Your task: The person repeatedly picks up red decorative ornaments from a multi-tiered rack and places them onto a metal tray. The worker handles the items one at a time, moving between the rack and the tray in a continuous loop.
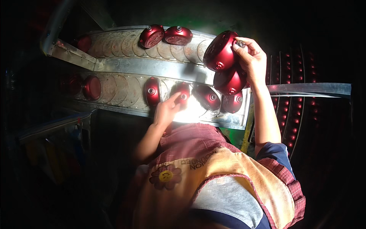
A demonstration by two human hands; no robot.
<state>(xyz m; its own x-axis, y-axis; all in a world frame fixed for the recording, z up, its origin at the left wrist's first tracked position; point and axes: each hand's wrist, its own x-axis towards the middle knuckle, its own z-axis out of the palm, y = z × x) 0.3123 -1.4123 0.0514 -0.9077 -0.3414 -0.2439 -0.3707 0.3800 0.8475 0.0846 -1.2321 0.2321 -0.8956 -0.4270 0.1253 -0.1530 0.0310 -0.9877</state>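
My right hand [253, 57] is raised at the right, its thumb and fingers closed round the threaded neck of a glossy dark red, flat round bottle [221, 53]. A second red bottle [230, 81] hangs just below the first, against the same hand; its neck is hidden, and I cannot tell how it is held. Over the near row of the metal rack, my left hand [167, 110] reaches with a finger stretched toward the neck of a red bottle [183, 91]. Whether that finger touches it is unclear. Beside it stand another bottle [152, 91] and a dark bottle [208, 97] in glare.
The two-row metal rack [152, 67] has round, ring-marked places. More red bottles [178, 35] lie in its far row, with one [91, 87] at the near left and another [232, 103] at the right end. A metal bar [312, 90] juts out rightward, before rows of red objects [293, 110].
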